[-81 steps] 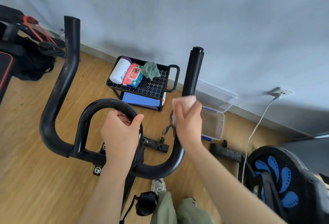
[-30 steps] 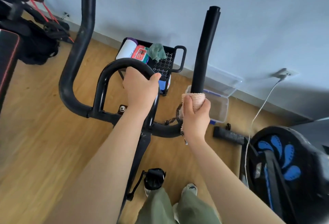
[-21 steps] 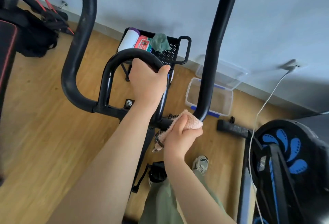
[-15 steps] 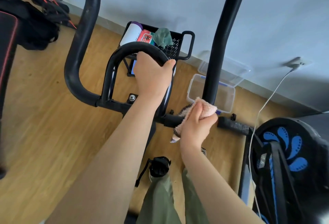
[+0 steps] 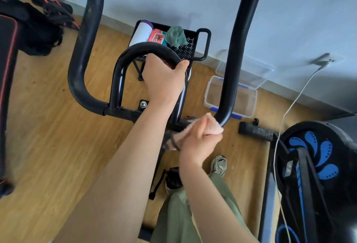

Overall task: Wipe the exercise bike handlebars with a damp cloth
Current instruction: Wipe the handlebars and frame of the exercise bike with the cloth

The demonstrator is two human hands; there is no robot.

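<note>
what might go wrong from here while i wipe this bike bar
1. The pink terry cloth in the right hand is bunched at the lower bend of the black right handlebar, so it may wipe only one side of the tube.
2. Its loose dark-edged tail hangs beside the central frame joint and could snag.
3. The left hand covers part of the black inner loop bar; that patch may get skipped.

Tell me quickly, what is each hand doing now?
Left hand: grips the inner loop bar.
Right hand: grips the pink cloth against the right handlebar.
</note>
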